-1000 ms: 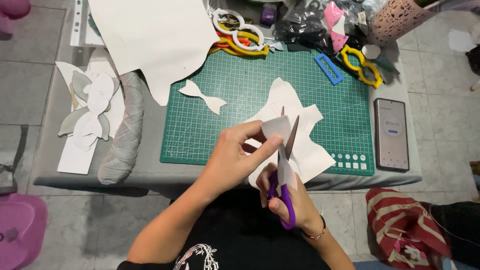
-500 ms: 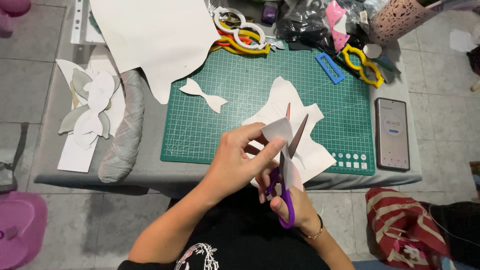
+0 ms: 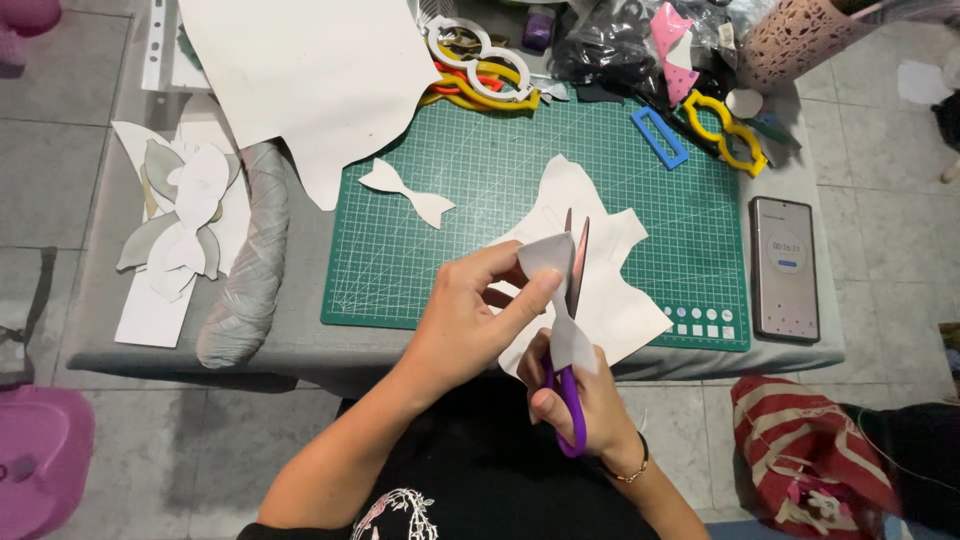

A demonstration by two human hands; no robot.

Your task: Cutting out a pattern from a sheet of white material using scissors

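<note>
My left hand (image 3: 480, 315) pinches a small white paper piece (image 3: 555, 300) above the front edge of the green cutting mat (image 3: 470, 210). Purple-handled scissors (image 3: 570, 400) are gripped by my right hand (image 3: 585, 400), their blades pointing up along the paper piece's right edge. Beneath both hands lies a larger white paper offcut (image 3: 610, 290) on the mat. A white bow-shaped cutout (image 3: 407, 193) rests on the mat to the upper left.
A big white sheet (image 3: 310, 70) overhangs the mat's top left. Bow cutouts (image 3: 180, 215) and a grey roll (image 3: 250, 260) lie left. Glasses-shaped frames (image 3: 480, 65), a blue rectangle (image 3: 659, 137), a yellow frame (image 3: 725, 130) and a phone (image 3: 785, 268) sit around the mat. A striped bag (image 3: 810, 450) is on the floor.
The scissors' blades have closed further and moved up along the paper. My left hand has turned the paper piece slightly.
</note>
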